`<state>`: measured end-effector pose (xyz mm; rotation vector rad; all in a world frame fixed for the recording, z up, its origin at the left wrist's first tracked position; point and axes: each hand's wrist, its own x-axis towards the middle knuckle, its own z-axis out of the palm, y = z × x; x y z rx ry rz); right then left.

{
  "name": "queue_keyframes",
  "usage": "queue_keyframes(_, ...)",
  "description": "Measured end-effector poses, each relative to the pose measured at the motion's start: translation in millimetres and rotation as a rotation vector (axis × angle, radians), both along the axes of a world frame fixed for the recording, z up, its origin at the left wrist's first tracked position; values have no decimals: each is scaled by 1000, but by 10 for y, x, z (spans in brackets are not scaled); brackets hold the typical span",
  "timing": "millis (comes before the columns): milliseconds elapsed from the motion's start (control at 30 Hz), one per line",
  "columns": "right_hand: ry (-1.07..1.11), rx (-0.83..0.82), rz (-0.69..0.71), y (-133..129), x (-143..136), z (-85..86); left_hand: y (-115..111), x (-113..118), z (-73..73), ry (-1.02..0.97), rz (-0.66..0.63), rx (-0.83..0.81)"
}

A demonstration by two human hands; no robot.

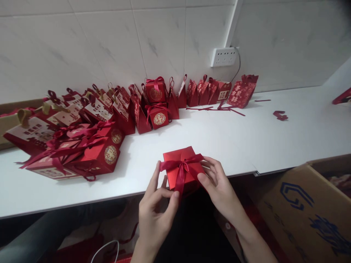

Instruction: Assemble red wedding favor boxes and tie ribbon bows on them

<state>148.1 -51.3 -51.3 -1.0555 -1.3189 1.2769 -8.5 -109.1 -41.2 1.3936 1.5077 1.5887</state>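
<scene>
A small red gift box (171, 176) sits at the front edge of the white table, between my two hands. Dark red satin ribbon (181, 179) crosses its lid, tied at the middle, with one tail hanging over the near side. My left hand (157, 212) pinches that tail between thumb and finger, while its other fingers rest by the box's left side. My right hand (218, 182) grips the right side of the box, thumb on the near top edge by the ribbon and fingers behind. The underside of the box is hidden.
Many red gift boxes (109, 157) with ribbons crowd the left of the table (214, 138). More line the tiled wall, below a power strip (224, 57). Ribbon scraps (280, 115) lie at right. An open cardboard carton (296, 208) stands below right.
</scene>
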Motion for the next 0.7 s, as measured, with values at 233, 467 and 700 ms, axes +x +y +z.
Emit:
queue_keyframes(233,-197,366,-346,-368,60,129,19,9,-51,11,31,-53)
queue_keyframes(467,-304,41,151,-464,-242,119,44,-96,-130,109,-39,-47)
queue_keyframes(700,-107,-88,94,-300,-338,92,53,-266,-37,228,-232,-73)
